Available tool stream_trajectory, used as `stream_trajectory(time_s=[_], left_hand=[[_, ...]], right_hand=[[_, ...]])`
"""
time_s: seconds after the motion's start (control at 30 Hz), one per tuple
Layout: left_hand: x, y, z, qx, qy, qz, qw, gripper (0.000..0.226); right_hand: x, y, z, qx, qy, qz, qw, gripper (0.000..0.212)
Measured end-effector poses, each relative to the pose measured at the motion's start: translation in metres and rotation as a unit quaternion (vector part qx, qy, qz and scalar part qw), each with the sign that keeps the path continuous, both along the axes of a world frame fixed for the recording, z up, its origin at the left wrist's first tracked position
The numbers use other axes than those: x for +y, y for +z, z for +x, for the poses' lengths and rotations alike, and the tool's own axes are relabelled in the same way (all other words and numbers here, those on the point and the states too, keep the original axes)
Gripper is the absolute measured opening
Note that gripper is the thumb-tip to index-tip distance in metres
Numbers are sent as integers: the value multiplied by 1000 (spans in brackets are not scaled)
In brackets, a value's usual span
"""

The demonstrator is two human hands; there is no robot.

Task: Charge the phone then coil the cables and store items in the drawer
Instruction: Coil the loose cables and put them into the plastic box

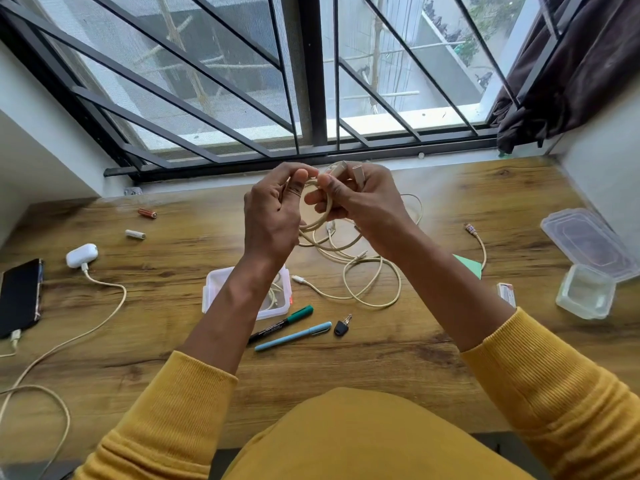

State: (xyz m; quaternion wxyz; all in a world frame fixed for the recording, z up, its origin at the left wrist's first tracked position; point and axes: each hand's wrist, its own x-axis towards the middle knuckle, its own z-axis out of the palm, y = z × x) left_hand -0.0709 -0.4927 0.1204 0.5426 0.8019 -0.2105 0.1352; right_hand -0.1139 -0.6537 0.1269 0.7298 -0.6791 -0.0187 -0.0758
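Cream cable (320, 216) looped above bench (415, 341). Left hand (273, 216) and right hand (360, 202) both pinch it. Phone (19, 297) far left of cable.

We count two hands (273, 216) (360, 202), two batteries (148, 213) (135, 234), two pens (282, 323) (292, 336), three plastic containers (213, 289) (588, 244) (585, 292), one phone (20, 296), one earbud case (81, 255), one key (342, 326)

Wooden desk (398, 344) with phone (19, 297), pens (292, 336)
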Motion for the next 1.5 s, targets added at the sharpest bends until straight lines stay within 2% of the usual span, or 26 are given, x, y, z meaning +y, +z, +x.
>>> stream_trajectory(time_s=[0.17, 0.3, 0.53, 0.67, 0.77, 0.87, 1.03, 1.1, 1.17, 1.2, 1.27, 1.3, 1.4, 1.5], left_hand=[[0, -3, -7, 9, 6, 32, 999, 25], [-3, -2, -14, 8, 2, 53, 999, 25], [-3, -5, -16, -39, 6, 103, 994, 34], [-3, -4, -19, -62, 3, 107, 992, 22], [0, -5, -17, -42, 3, 87, 995, 24], [4, -2, -14, -15, -12, 84, 996, 20], [6, -1, -10, -28, -32, 82, 996, 22], [8, -2, -8, -30, -8, 70, 997, 23], [12, -4, -6, -29, 20, 58, 998, 27], [13, -5, -5, -28, 32, 51, 998, 28], [17, -6, -1, -30, 55, 38, 997, 30], [18, -6, 1, -32, 65, 33, 997, 33], [18, -9, 4, -34, 90, 18, 995, 41], [15, -11, 4, -28, 96, -2, 995, 42]], right_hand=[[3, 1, 1, -17, -82, -53, 995, 25], [4, 4, 2, 10, -105, -25, 994, 29], [11, 1, -1, 60, -106, 36, 992, 32], [16, 1, -2, 68, -96, 41, 992, 32], [11, 5, -1, 56, -55, 28, 997, 28], [5, 7, 3, 37, -17, -6, 999, 28], [1, 11, 7, 39, 13, -73, 996, 47], [-4, 11, 9, 59, -13, -165, 984, 54], [-12, 11, 11, 88, -45, -290, 952, 67], [-17, 11, 11, 107, -45, -307, 944, 74], [-25, 12, 10, 159, -13, -224, 961, 81], [-28, 13, 8, 184, 6, -157, 970, 76], [-35, 15, 4, 214, 53, 18, 975, 44], [-32, 11, 9, 182, 64, 172, 966, 11]])
